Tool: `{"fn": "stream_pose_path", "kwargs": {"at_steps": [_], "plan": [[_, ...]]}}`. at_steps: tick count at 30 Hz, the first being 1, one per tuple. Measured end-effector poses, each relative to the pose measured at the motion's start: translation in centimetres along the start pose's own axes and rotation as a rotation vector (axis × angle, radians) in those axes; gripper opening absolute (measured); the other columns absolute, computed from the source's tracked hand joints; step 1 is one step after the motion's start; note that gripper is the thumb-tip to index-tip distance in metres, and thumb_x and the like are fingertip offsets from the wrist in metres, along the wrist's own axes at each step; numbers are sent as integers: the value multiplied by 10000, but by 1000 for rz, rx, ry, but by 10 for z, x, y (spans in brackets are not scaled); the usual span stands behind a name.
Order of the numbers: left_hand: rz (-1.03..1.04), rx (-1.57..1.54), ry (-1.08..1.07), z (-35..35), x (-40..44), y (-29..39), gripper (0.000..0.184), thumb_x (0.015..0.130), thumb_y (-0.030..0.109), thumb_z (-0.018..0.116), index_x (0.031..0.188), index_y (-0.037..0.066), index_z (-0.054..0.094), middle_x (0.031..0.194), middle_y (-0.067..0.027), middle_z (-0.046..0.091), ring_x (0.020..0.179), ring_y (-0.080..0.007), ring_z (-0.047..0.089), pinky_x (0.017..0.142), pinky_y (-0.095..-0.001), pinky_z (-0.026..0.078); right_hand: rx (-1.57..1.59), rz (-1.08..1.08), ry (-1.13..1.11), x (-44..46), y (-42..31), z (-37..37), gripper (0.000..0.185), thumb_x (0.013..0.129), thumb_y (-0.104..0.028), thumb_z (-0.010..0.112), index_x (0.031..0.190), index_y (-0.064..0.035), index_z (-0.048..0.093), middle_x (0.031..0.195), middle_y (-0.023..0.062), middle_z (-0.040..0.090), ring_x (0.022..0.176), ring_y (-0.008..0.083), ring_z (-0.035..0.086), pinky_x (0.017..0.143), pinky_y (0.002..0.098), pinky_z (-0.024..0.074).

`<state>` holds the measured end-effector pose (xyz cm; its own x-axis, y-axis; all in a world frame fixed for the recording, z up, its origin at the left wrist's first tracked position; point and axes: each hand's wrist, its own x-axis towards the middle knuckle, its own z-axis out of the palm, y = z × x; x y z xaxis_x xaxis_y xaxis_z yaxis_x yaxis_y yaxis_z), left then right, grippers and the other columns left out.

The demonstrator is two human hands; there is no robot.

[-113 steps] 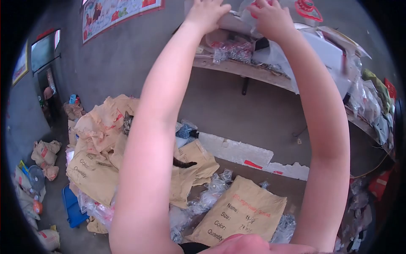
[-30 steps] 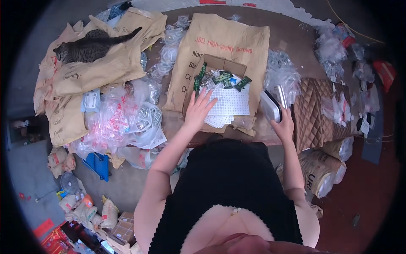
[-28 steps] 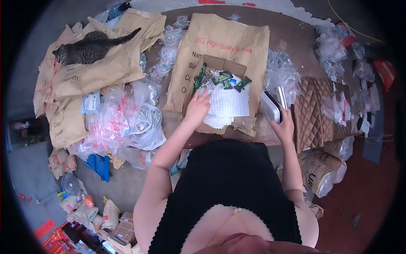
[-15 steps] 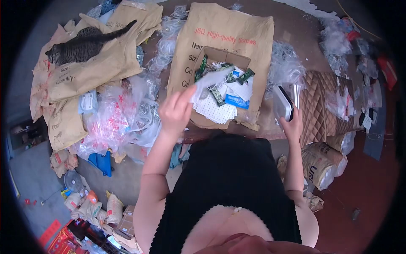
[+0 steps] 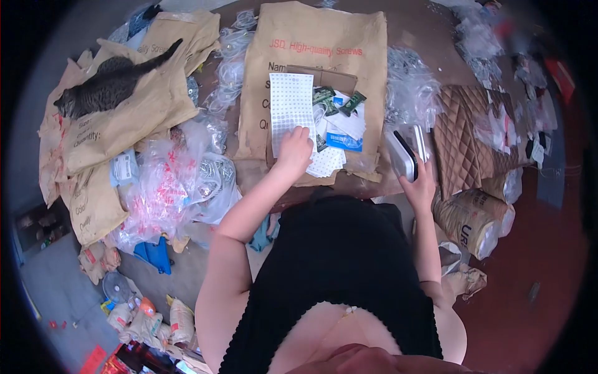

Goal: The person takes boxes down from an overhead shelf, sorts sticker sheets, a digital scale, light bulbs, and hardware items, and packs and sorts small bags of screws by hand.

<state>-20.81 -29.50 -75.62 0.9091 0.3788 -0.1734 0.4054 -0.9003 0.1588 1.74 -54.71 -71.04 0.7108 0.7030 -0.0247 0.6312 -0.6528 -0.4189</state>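
Observation:
My left hand (image 5: 295,149) is closed on the lower part of a white sheet with rows of small printed dots (image 5: 292,106), which lies over the left side of an open cardboard box (image 5: 336,80). In the box are green packets (image 5: 353,103), a blue and white card (image 5: 344,141) and more dotted sheets (image 5: 325,163). To the right of the box, my right hand (image 5: 419,184) grips a flat white and black case (image 5: 402,156) with a second pale, slim part beside it. The box rests on a brown paper sack with red print (image 5: 317,31).
A tabby cat (image 5: 103,90) lies on paper sacks (image 5: 134,121) at the left. Plastic bags of hardware (image 5: 165,187) are below them. Clear bags (image 5: 408,87) and a quilted brown cloth (image 5: 464,143) are on the right. Full sacks (image 5: 476,218) stand beneath the table edge.
The view has turned from a high shelf down to the table. My left hand has moved from in and above the box to the dotted sheet, now raised at its left. My right hand still holds the case.

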Motion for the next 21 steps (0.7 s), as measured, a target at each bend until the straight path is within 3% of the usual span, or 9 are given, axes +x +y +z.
{"fn": "stream_pose_path", "kwargs": {"at_steps": [1, 3, 7, 9, 13, 15, 16, 19, 21], "plan": [[15, 0, -3, 2, 3, 0, 271, 759, 132, 590, 1023, 79, 620, 941, -78, 547, 976, -250, 534, 915, -478, 428, -21, 3, -9, -1, 0, -2, 680, 673, -181, 675, 1333, -199, 516, 1159, 146, 539, 1056, 358, 579, 835, 432, 509], [301, 107, 367, 14, 11, -1, 269, 765, 123, 584, 1028, 65, 599, 967, -104, 547, 1021, -244, 530, 984, -464, 401, -79, -18, -12, 1, 0, 0, 677, 669, -175, 675, 1327, -209, 520, 1194, 141, 536, 1075, 353, 576, 841, 429, 511], [410, 121, 374, 45, 28, 4, 259, 773, 117, 577, 1026, 61, 586, 1009, -98, 575, 1084, -257, 533, 1037, -459, 376, -119, -113, 28, 14, -20, 0, 649, 668, -137, 666, 1295, -247, 536, 1314, 146, 517, 1106, 356, 573, 848, 432, 521], [313, 159, -26, 58, 39, 5, 252, 782, 103, 562, 1026, 54, 597, 1015, -96, 613, 1115, -269, 549, 1069, -481, 356, -91, -79, 14, 15, -26, 0, 669, 666, -151, 675, 1312, -244, 527, 1320, 132, 505, 1138, 352, 559, 864, 428, 512], [387, 16, -123, 17, 25, 6, 279, 767, 79, 572, 1040, 45, 610, 1014, -102, 646, 1096, -263, 581, 1086, -489, 343, -57, 9, 13, 5, -22, 5, 670, 670, -157, 675, 1317, -236, 522, 1293, 141, 512, 1113, 360, 569, 859, 433, 511], [554, -299, 411, 12, 14, 3, 219, 814, 69, 594, 1028, 45, 634, 991, -95, 661, 1051, -263, 611, 1087, -493, 338, -42, 48, 16, 3, -19, 7, 644, 671, -160, 672, 1293, -257, 534, 1321, 131, 507, 1108, 360, 574, 836, 435, 523], [558, -300, 408, 5, 9, 4, 219, 814, 69, 594, 1028, 45, 634, 991, -95, 661, 1051, -263, 611, 1087, -493, 338, -41, 54, 17, 3, -19, 7, 644, 671, -160, 672, 1293, -257, 534, 1321, 131, 507, 1108, 360, 574, 836, 435, 523], [316, -701, 431, -4, -3, 2, 238, 867, 60, 590, 1104, 62, 613, 1004, -112, 674, 988, -271, 646, 1048, -446, 389, -66, 22, 47, 7, -18, 7, 651, 672, -163, 675, 1299, -262, 530, 1315, 128, 506, 1111, 358, 573, 832, 436, 523], [-246, -1558, 367, 0, 1, -10, 296, 879, 84, 636, 1170, 106, 582, 865, -89, 678, 889, -212, 663, 872, -358, 500, -58, 47, 64, 9, -21, 5, 658, 675, -166, 680, 1307, -267, 525, 1306, 125, 509, 1115, 350, 571, 834, 437, 521]]}}
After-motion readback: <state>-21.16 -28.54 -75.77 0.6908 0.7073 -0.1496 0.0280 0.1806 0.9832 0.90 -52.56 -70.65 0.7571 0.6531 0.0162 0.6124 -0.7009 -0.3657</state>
